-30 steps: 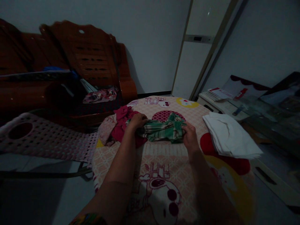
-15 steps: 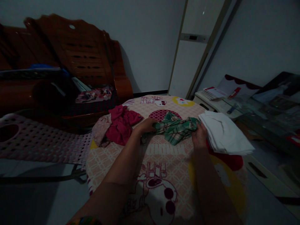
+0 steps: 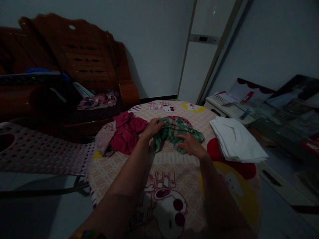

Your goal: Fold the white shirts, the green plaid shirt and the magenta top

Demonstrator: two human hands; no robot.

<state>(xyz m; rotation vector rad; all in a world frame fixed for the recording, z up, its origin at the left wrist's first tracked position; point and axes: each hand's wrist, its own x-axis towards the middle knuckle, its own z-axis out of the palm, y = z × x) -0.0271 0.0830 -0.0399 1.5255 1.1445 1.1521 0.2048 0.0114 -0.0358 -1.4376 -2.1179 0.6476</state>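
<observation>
In the head view, I see two hands at one round table, its patterned cover (image 3: pixel 174 166) printed with a large cartoon dog near the person and a smaller one at the far edge. One green plaid cloth (image 3: pixel 171 127) lies rumpled around the middle of the table, between the two hands. The left hand (image 3: pixel 153 127) has its thumb and fingers pinching the cloth's upper left edge. The right hand (image 3: pixel 190 145) is over the lower right part with its fingers spread and the index finger pointing across the fabric; whether the fingertips press on it I can't tell.

Two more crumpled pieces sit to the left, touching each other: one magenta garment (image 3: pixel 128 134) and one pale pink cloth (image 3: pixel 106 136) at the table's edge. To the right there's one stack of white cloths (image 3: pixel 238 141), flat and layered, too dim for me to count the layers.

Around the table I count one woven chair (image 3: pixel 50 149) on the left, one carved wooden seat (image 3: pixel 82 56) behind it with one floral cloth (image 3: pixel 98 100) on it, and one tall white unit (image 3: pixel 199 63) against the wall.
</observation>
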